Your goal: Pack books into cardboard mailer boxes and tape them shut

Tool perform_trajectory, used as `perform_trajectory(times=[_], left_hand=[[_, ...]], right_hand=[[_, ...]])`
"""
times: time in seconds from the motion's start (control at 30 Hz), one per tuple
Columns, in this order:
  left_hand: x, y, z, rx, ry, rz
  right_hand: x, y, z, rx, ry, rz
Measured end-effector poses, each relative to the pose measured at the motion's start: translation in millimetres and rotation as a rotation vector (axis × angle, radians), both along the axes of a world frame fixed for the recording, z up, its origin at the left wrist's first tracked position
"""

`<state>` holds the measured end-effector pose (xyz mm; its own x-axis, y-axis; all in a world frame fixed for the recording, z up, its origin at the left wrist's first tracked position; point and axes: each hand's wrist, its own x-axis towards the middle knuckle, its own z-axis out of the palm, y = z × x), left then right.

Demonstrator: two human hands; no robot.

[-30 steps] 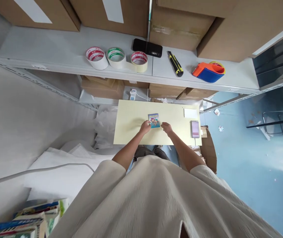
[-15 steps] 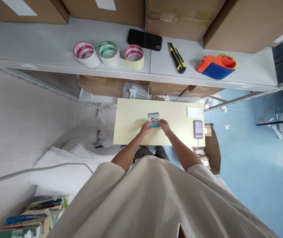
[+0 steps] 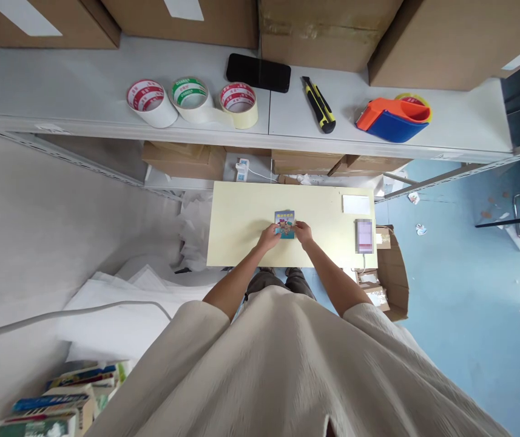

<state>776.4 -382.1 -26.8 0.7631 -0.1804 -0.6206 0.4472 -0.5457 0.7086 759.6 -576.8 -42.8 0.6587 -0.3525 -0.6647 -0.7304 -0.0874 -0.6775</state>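
A small book [image 3: 285,224] with a colourful picture cover and yellow lettering is held over the pale yellow table [image 3: 241,206]. My left hand [image 3: 269,236] grips its left edge, thumb on the cover. On the opposite side, my right hand [image 3: 303,232] pinches the right edge between its fingers. The cover faces up and stands nearly square to me. Whether the book touches the tabletop or is just above it, I cannot tell.
On the table's right are a phone with a lit screen [image 3: 364,236] and a white pad [image 3: 355,204]. The shelf above holds tape rolls [image 3: 151,104], a black phone [image 3: 258,73], a utility knife [image 3: 318,104] and a tape dispenser [image 3: 394,119]. Books [image 3: 54,400] are piled lower left.
The book has turned slightly, from a small tilt to nearly straight, and shifted a little toward me. Both hands keep their hold on its edges.
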Motion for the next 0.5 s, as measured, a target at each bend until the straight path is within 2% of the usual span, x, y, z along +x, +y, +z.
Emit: perform_trajectory(times=[0.13, 0.23, 0.37, 0.5], left_hand=[[-2, -4, -5.4, -0.011, 0.029, -0.015], [-1, -13, -7.6, -0.103, 0.056, 0.004], [7, -26, -2.9, -0.225, 0.082, 0.02], [22, -15, 7.4, -0.143, -0.044, 0.121]], right_hand=[[-8, -6, 5, -0.028, 0.053, -0.003], [-9, -10, 12, -0.065, 0.072, 0.023], [-7, -12, 25, -0.134, 0.006, -0.017], [-2, -6, 39, -0.004, -0.091, 0.023]])
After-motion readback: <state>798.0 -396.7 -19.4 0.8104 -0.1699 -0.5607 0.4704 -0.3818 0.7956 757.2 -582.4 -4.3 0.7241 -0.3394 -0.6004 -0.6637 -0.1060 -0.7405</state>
